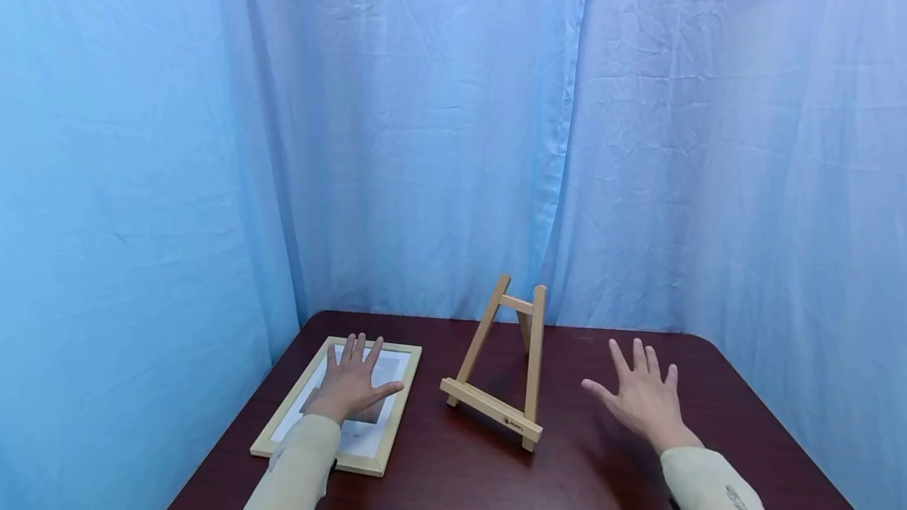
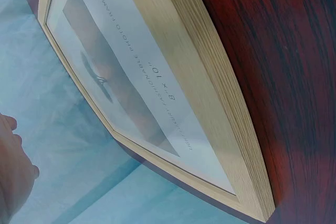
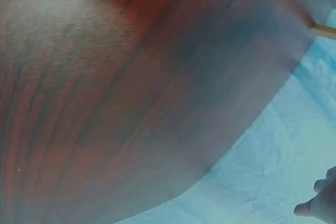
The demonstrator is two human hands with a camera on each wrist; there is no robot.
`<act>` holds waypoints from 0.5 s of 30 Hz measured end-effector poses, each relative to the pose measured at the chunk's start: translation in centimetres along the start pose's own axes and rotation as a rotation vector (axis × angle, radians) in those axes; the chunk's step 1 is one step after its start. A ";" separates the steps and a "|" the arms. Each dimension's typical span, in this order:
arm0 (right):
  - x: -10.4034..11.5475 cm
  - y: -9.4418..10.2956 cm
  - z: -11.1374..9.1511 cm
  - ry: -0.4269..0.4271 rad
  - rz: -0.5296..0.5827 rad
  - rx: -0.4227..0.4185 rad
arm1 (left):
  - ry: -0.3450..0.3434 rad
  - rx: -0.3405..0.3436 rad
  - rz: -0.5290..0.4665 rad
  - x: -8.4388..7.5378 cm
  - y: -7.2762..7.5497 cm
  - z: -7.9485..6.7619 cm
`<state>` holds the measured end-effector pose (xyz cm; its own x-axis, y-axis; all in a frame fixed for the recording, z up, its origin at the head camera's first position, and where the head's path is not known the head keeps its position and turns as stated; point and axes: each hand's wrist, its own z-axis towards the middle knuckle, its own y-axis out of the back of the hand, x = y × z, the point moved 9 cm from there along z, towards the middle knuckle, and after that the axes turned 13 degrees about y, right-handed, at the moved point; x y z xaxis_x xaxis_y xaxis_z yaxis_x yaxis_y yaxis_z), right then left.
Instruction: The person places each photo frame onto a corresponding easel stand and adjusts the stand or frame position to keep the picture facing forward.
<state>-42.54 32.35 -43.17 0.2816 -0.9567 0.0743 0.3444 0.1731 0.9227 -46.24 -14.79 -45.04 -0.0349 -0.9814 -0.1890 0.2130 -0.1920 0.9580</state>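
A photo frame (image 1: pixel 401 415) with a pale wood border lies flat on the table's left side; in the left wrist view its printed insert (image 2: pixel 157 66) reads 8" x 10". Above it my left hand (image 1: pixel 350 386) is spread with straight fingers, apart from the frame and holding nothing. A small wooden easel (image 1: pixel 534 360) stands upright mid-table, its ledge (image 1: pixel 489 409) facing me. To the easel's right my right hand (image 1: pixel 646 400) hovers over the table, fingers spread, nothing in it. Only a bit of the easel's wood (image 3: pixel 324 31) shows in the right wrist view.
The dark red-brown table (image 1: pixel 574 471) has rounded far corners. Light blue curtains (image 1: pixel 425 140) hang behind it and along both sides, close to its edges.
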 end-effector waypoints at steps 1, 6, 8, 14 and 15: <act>0.2 0.2 0.1 0.002 0.005 -0.004 | 0.000 0.000 0.004 0.0 0.0 0.0; 1.1 1.1 0.8 0.008 0.013 -0.026 | 0.003 0.006 0.008 0.0 -0.1 0.0; 1.5 1.4 1.1 0.008 0.019 -0.031 | 0.006 0.009 0.018 0.0 -0.1 0.0; 2.2 2.0 1.8 0.012 0.027 -0.042 | 0.003 0.010 0.023 0.1 -0.1 0.0; 2.4 2.1 1.9 0.013 0.026 -0.044 | 0.002 0.008 0.022 0.1 -0.2 0.0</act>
<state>-42.83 30.01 -40.41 0.3024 -0.9486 0.0933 0.3761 0.2087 0.9028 -46.24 -14.86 -45.22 -0.0288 -0.9853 -0.1683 0.2055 -0.1706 0.9637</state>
